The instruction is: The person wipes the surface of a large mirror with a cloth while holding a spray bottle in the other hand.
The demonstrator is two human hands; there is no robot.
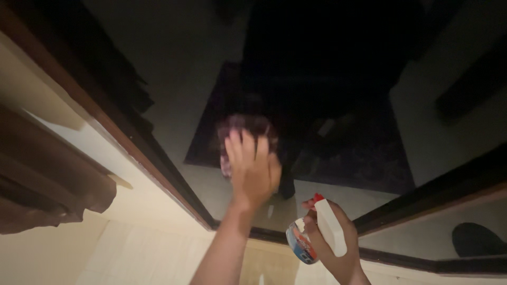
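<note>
The left hand is pressing a purple cloth flat, fingers spread, against the dark mirror; keeping even pressure in overlapping strokes would likely avoid streaks. The right hand is gripping a spray bottle, near right. A wooden frame is edging the glass; the room is looking dim.

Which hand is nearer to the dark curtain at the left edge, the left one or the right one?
The left hand: it presses a cloth against the glass pane, closer to the curtain. The right hand holds a spray bottle lower and farther right.
</note>
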